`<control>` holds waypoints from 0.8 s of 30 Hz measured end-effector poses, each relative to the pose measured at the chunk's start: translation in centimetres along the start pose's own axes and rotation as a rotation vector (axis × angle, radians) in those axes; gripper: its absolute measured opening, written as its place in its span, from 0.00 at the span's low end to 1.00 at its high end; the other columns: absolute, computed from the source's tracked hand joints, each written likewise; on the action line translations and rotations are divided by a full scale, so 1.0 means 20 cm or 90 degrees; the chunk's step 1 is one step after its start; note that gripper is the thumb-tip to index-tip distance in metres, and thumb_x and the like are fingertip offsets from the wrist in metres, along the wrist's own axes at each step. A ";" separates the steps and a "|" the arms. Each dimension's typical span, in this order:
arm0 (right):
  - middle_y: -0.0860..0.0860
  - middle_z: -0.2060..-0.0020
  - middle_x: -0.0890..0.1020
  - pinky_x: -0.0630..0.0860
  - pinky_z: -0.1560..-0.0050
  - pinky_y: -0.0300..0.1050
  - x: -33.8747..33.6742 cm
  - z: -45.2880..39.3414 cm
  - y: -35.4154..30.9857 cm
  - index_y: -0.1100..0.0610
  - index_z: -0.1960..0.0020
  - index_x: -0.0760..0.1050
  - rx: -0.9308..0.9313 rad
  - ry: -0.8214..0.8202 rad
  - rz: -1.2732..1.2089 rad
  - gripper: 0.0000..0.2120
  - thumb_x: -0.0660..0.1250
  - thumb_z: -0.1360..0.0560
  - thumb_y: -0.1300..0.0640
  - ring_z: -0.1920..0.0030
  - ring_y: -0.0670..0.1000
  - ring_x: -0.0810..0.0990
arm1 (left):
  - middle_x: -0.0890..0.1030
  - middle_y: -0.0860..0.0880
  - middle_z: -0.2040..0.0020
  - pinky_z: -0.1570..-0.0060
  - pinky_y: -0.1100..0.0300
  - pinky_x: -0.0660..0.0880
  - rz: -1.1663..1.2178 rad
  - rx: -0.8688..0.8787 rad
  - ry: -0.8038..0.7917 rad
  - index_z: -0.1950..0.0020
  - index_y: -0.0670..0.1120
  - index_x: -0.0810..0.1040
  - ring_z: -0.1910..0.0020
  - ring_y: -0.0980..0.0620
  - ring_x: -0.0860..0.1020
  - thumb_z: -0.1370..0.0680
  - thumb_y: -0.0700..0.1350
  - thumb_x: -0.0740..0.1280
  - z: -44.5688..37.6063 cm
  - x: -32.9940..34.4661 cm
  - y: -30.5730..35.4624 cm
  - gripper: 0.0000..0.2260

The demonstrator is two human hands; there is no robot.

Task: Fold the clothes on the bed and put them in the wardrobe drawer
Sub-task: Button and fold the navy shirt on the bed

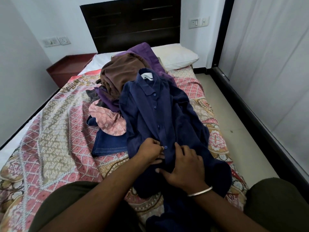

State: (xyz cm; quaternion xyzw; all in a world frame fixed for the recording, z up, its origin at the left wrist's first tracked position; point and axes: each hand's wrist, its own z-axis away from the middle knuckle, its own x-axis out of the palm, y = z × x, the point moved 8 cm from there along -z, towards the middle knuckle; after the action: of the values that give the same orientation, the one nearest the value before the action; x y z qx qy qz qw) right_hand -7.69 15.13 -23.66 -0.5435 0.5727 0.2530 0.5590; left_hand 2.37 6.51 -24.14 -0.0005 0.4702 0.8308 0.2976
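A navy button-up shirt [167,118] lies lengthwise on the bed [50,131], collar toward the headboard, front placket facing up. My left hand [150,152] pinches the placket beside a low button. My right hand [185,166], a metal bangle on its wrist, presses flat on the cloth just right of that button. Behind the shirt sits a pile: a brown garment [120,72], purple cloth [147,54], a pink patterned piece [108,121] and folded blue jeans [108,144].
A white pillow [175,57] lies by the dark headboard [133,22]. A red-brown bedside table [66,67] stands at the left. Tiled floor [234,114] runs along the bed's right side, bordered by a white panelled surface [275,64]. My knees frame the bottom edge.
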 end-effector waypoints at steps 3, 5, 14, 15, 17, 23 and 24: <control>0.54 0.55 0.81 0.76 0.62 0.52 0.00 0.02 -0.04 0.61 0.37 0.77 -0.047 -0.014 0.030 0.41 0.60 0.42 0.37 0.57 0.58 0.81 | 0.79 0.47 0.62 0.68 0.59 0.76 -0.041 -0.016 -0.011 0.52 0.44 0.72 0.67 0.53 0.80 0.18 0.40 0.63 0.02 0.00 -0.02 0.03; 0.54 0.58 0.82 0.77 0.66 0.49 -0.02 0.03 -0.06 0.61 0.38 0.77 -0.095 -0.011 0.013 0.35 0.60 0.40 0.43 0.61 0.57 0.81 | 0.80 0.46 0.62 0.69 0.59 0.76 -0.051 -0.005 0.001 0.51 0.43 0.74 0.68 0.52 0.81 0.18 0.46 0.64 0.03 -0.03 -0.02 0.06; 0.59 0.47 0.81 0.77 0.50 0.53 -0.10 0.10 -0.12 0.57 0.27 0.64 -0.148 -0.110 -0.190 0.32 0.54 0.31 0.54 0.51 0.63 0.80 | 0.80 0.46 0.63 0.72 0.61 0.73 -0.013 0.008 0.066 0.50 0.41 0.76 0.70 0.50 0.80 0.21 0.48 0.69 0.05 -0.12 0.00 0.10; 0.59 0.52 0.81 0.76 0.54 0.52 -0.11 0.12 -0.12 0.55 0.29 0.64 -0.140 -0.130 -0.206 0.31 0.54 0.32 0.54 0.54 0.63 0.80 | 0.80 0.46 0.63 0.72 0.61 0.74 -0.008 -0.017 0.047 0.51 0.42 0.76 0.70 0.50 0.80 0.22 0.45 0.70 0.06 -0.12 -0.01 0.07; 0.58 0.59 0.80 0.74 0.58 0.52 -0.11 0.17 -0.11 0.50 0.31 0.61 -0.122 -0.176 -0.221 0.30 0.56 0.33 0.55 0.59 0.64 0.79 | 0.81 0.45 0.66 0.70 0.61 0.76 -0.054 -0.063 -0.007 0.55 0.41 0.76 0.69 0.51 0.80 0.22 0.42 0.70 0.09 -0.11 -0.04 0.06; 0.58 0.52 0.79 0.78 0.53 0.53 -0.01 0.37 -0.03 0.39 0.24 0.45 -0.057 -0.384 -0.121 0.39 0.60 0.29 0.53 0.53 0.63 0.79 | 0.84 0.48 0.60 0.74 0.68 0.74 -0.291 -0.169 -0.121 0.56 0.43 0.75 0.65 0.57 0.78 0.18 0.47 0.64 0.17 -0.11 -0.15 0.10; 0.57 0.51 0.79 0.78 0.52 0.53 0.00 0.37 -0.01 0.40 0.23 0.46 -0.048 -0.393 -0.112 0.39 0.61 0.29 0.49 0.52 0.62 0.80 | 0.84 0.49 0.54 0.73 0.69 0.73 -0.308 -0.175 -0.129 0.56 0.43 0.74 0.65 0.58 0.77 0.18 0.48 0.63 0.17 -0.11 -0.15 0.11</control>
State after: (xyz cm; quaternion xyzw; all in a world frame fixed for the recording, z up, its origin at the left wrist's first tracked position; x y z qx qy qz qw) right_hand -4.77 21.65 -25.28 -0.5087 0.3171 0.3776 0.7058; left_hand 6.66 9.29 -24.00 -0.0699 0.3070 0.7874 0.5299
